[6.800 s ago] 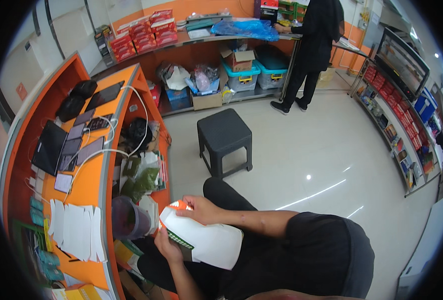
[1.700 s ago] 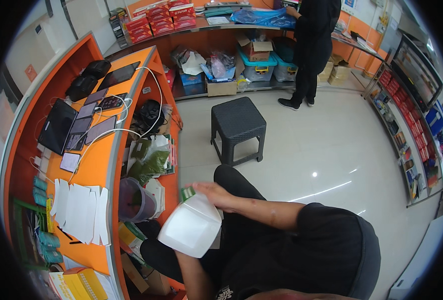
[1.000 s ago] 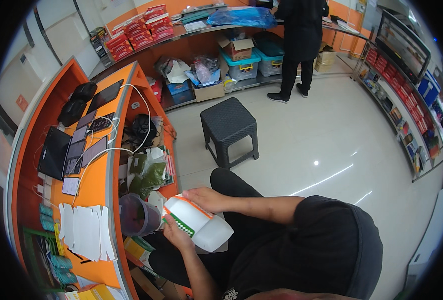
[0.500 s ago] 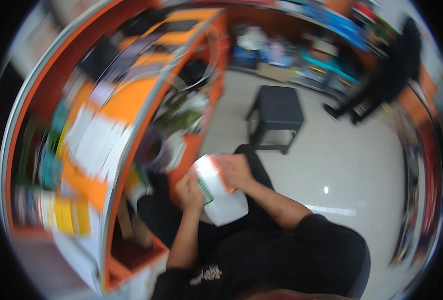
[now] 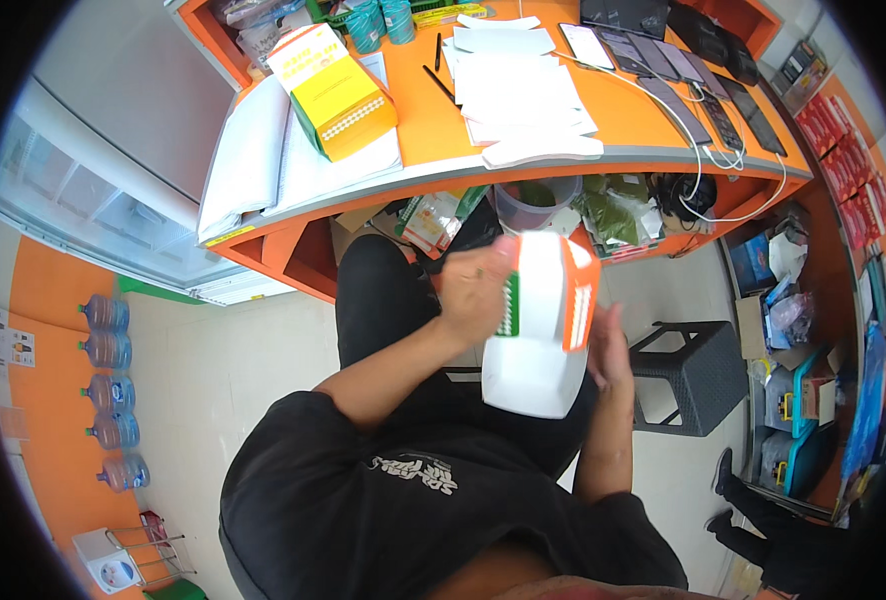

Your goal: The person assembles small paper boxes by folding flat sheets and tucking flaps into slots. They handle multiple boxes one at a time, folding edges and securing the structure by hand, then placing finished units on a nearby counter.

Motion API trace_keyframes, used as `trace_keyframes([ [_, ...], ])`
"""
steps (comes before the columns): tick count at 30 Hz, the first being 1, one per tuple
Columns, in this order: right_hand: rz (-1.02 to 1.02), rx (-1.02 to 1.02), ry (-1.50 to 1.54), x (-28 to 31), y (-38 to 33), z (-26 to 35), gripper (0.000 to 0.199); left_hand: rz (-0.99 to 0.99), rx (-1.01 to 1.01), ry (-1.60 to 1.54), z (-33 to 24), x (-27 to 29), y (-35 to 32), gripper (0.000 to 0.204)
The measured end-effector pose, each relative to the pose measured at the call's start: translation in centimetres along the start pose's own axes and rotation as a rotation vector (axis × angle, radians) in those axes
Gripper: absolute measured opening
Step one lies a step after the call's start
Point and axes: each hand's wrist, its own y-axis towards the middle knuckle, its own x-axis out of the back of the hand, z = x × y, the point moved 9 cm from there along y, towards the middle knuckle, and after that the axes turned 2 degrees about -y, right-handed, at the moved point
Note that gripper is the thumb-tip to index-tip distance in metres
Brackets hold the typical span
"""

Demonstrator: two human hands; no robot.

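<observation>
A white cardboard food box point(image 5: 535, 375) with orange and green printed panels is held up over my lap, in front of the desk. My left hand point(image 5: 476, 290) is closed around its left edge, thumb on top near the green panel. Beside the box's right edge is my right hand point(image 5: 611, 350), slightly blurred, its visible fingers stretched out. Part of that hand is hidden behind the box, and whether it touches the cardboard is unclear. On the desk stands a yellow, orange and green box point(image 5: 335, 95) on an open notebook point(image 5: 248, 150).
The orange desk point(image 5: 423, 140) bears flat white card pieces point(image 5: 508, 90), pens and several phones point(image 5: 653, 60) with cables. Its lower shelf holds a clear bucket point(image 5: 533, 200) and packets. A black stool point(image 5: 688, 375) stands right. Another person's legs point(image 5: 763, 530) show at lower right.
My view has turned left, so the desk now lies straight ahead. The box has been raised and stands more upright. My right hand has shifted from its printed face to its right side.
</observation>
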Motion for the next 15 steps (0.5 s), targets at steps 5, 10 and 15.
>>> trace_keyframes([
  [5, 0.145, -0.109, 0.494, -5.3, 1.4, -4.6, 0.076, -0.230, -0.297, 0.122, -4.7, 5.3, 3.0, 0.053],
  [10, 0.335, 0.145, 0.010, -14.5, 6.5, 5.4, 0.082, -0.169, 0.125, -0.656, -8.1, 7.9, 11.9, 0.054],
  [15, 0.239, 0.503, -1.243, -26.7, 13.0, 14.5, 0.099, 0.446, 0.381, -0.244, -11.7, 13.9, 21.6, 0.038],
])
